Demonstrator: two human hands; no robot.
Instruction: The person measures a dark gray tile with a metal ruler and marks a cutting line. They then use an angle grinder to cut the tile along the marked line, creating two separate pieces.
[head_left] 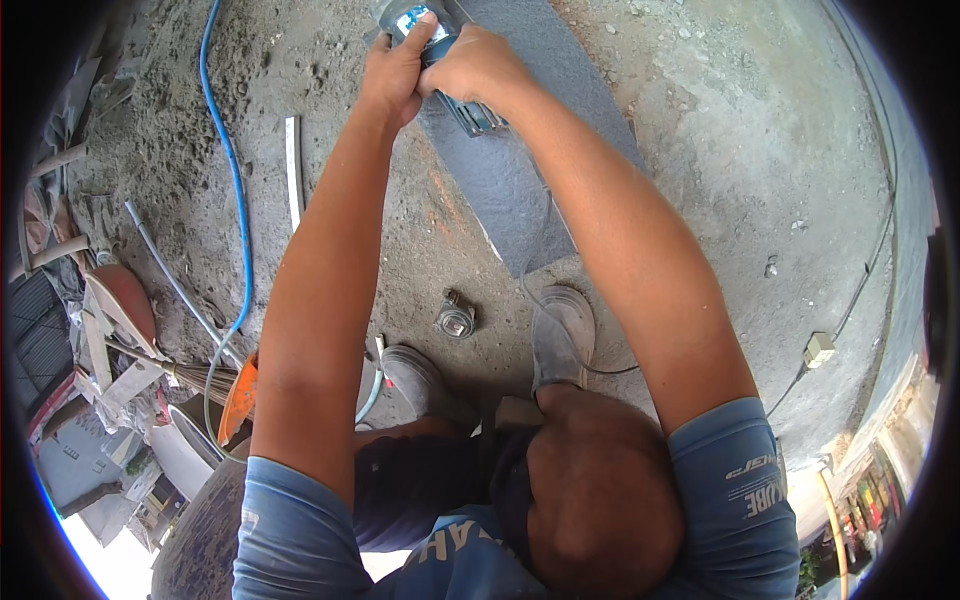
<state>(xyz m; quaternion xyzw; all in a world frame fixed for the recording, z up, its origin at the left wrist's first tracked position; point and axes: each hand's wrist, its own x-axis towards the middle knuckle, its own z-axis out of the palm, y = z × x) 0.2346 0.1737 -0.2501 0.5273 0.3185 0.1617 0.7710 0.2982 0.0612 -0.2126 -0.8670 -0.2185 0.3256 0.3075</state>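
Both my hands are closed around a blue corded power tool [475, 115] with a vented motor housing. It lies over a dark grey stone slab [590, 95], and its front end runs out of the top of the view, so its exact kind does not show. My left hand [393, 75] wraps the tool's left side, thumb laid on top. From the other side my right hand [478, 68] grips the body, its fingers partly hidden. A thin dark cord [527, 280] trails back over the slab toward my right shoe [565, 330].
On the dusty ground near my left shoe [428, 380] sits a small round dusty object [457, 314]. A blue hose [225, 130] and a white strip [293, 165] lie at left, beyond an orange container [240, 398]. An electrical connector box [819, 348] joins cords at right.
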